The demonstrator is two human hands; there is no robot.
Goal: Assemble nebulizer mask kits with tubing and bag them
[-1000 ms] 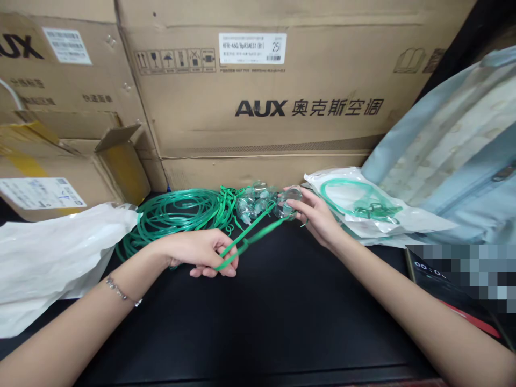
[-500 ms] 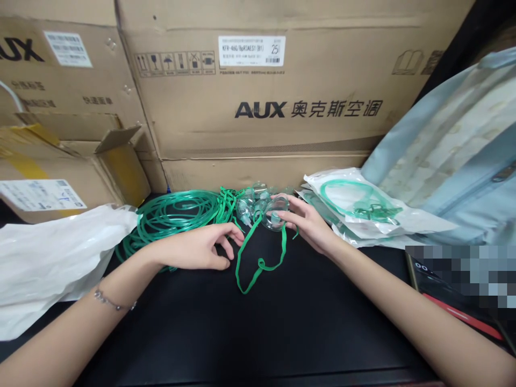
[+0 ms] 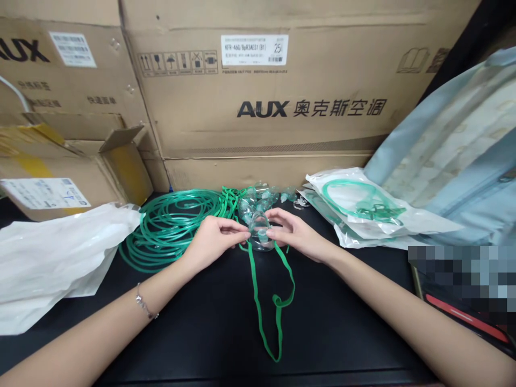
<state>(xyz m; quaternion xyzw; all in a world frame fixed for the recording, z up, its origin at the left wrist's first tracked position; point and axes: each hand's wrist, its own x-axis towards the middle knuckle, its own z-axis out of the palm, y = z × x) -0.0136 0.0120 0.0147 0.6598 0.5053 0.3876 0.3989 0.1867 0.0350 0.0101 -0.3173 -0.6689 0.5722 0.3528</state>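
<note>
Between my two hands is a clear oxygen mask (image 3: 262, 221) with a pale green connector at its middle. My left hand (image 3: 221, 236) pinches its left edge between thumb and fingers. On the right edge, the thumb and fingers of my right hand (image 3: 291, 231) are closed. From the mask a green elastic strap (image 3: 257, 293) hangs toward me in a long loop with one curl, over the black tabletop (image 3: 193, 333). Several more clear masks (image 3: 260, 194) lie just behind, partly hidden by the held one.
Coiled green tubing (image 3: 173, 226) lies to the left, by a heap of green straps (image 3: 230, 201). White packaging (image 3: 56, 252) is at far left. Packaged tubing (image 3: 363, 201) sits at right, near a phone (image 3: 463, 317). Cardboard boxes (image 3: 258, 134) stand behind; a light blue bag (image 3: 455, 134) leans at right.
My left hand has moved right and taken hold of the mask's left edge. My right hand has brought the mask slightly nearer and left, and the strap loop now stretches further toward me.
</note>
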